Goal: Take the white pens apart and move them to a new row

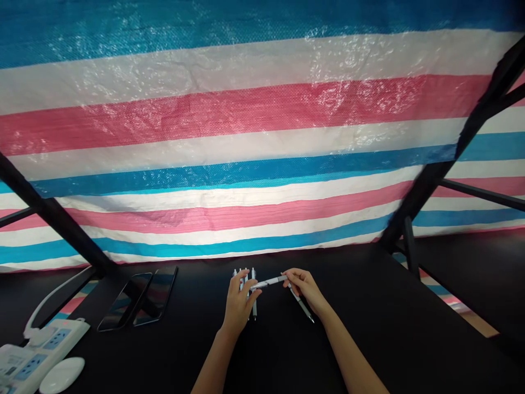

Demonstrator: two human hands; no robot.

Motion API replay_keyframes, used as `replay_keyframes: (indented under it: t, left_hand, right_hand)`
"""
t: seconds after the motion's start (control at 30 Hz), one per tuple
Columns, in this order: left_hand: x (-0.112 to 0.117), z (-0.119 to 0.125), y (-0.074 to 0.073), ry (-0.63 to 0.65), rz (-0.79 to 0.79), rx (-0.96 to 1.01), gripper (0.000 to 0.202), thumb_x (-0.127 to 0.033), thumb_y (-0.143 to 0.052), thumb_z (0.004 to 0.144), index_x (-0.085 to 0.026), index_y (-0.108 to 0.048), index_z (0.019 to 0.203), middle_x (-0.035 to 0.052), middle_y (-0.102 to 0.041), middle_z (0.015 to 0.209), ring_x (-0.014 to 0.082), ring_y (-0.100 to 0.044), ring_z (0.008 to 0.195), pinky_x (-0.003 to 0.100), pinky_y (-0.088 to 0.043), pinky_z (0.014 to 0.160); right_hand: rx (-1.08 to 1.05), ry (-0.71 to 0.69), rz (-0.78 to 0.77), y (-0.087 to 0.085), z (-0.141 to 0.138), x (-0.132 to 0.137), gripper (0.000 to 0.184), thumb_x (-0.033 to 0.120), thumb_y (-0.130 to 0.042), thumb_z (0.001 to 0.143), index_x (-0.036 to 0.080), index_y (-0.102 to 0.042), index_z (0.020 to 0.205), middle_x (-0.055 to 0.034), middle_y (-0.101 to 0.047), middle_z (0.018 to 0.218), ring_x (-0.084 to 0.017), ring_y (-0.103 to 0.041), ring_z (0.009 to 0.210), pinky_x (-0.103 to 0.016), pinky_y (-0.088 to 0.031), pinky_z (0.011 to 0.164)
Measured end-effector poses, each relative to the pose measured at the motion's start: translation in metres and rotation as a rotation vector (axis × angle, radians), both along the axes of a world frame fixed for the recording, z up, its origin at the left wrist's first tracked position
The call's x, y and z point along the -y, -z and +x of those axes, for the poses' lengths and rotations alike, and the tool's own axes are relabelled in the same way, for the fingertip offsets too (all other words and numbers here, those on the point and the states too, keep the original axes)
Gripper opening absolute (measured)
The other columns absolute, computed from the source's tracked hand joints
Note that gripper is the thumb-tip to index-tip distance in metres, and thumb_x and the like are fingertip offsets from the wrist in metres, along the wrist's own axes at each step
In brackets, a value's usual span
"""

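My left hand (239, 303) and my right hand (303, 289) meet over a black table (287, 350), each pinching one end of a white pen (268, 282) held level between them. Under my left hand several white pens (254, 273) lie side by side on the table, partly hidden by the fingers. Another pen (302, 308) lies slanted below my right hand, close to the wrist.
Two dark phones (125, 300) (158, 294) lie at the left. A white power strip (36, 345) with its cable and a white mouse (61, 375) sit at the near left corner. A striped tarp (246, 164) hangs behind black frame bars (430, 180).
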State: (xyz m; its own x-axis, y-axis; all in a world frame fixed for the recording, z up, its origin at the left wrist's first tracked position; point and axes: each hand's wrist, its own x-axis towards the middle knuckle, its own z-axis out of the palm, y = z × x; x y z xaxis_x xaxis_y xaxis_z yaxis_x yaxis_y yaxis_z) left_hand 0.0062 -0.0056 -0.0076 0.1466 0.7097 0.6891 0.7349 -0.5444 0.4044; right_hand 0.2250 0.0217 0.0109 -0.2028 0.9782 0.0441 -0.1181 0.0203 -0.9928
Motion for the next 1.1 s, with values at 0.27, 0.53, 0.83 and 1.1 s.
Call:
replay_keyframes:
  t: [0.27,0.53,0.83,1.1]
  left_hand:
    - [-0.002,-0.001,0.001,-0.024,-0.022,-0.007,0.019,-0.029,-0.047,0.088,-0.023,-0.064,0.092,0.0080,-0.053,0.110,0.0218,-0.052,0.103,0.036,-0.049,0.083]
    - [-0.001,-0.001,-0.005,-0.075,-0.109,0.013,0.021,-0.028,-0.043,0.090,-0.021,-0.063,0.085,0.0079,-0.054,0.104,0.0224,-0.051,0.101,0.039,-0.045,0.087]
    - [0.000,0.001,-0.010,-0.048,-0.172,0.053,0.025,-0.025,-0.041,0.090,-0.021,-0.062,0.078,0.0061,-0.057,0.097,0.0212,-0.050,0.095,0.039,-0.044,0.085]
    - [-0.010,-0.004,0.001,-0.116,-0.295,0.180,0.046,-0.032,-0.034,0.091,-0.020,-0.058,0.053,0.0083,-0.059,0.100,0.0247,-0.046,0.101,0.043,-0.042,0.087]
  right_hand:
    - [0.035,0.017,0.032,0.004,-0.002,-0.002,0.037,0.051,-0.062,0.075,0.015,-0.068,0.081,-0.0025,-0.065,0.063,-0.005,-0.035,0.036,-0.020,-0.022,0.037]
    - [0.072,-0.019,0.049,0.008,-0.007,-0.003,0.040,0.055,-0.059,0.075,0.015,-0.066,0.080,0.0002,-0.060,0.056,-0.006,-0.041,0.036,-0.020,-0.029,0.038]
    - [0.108,0.004,0.090,0.004,-0.009,0.000,0.041,0.056,-0.058,0.076,0.015,-0.063,0.075,0.0015,-0.055,0.052,-0.009,-0.048,0.038,-0.021,-0.034,0.040]
    - [0.126,0.032,0.148,0.004,-0.018,0.004,0.041,0.055,-0.059,0.075,0.016,-0.065,0.083,-0.0004,-0.059,0.059,-0.012,-0.054,0.046,-0.025,-0.042,0.048]
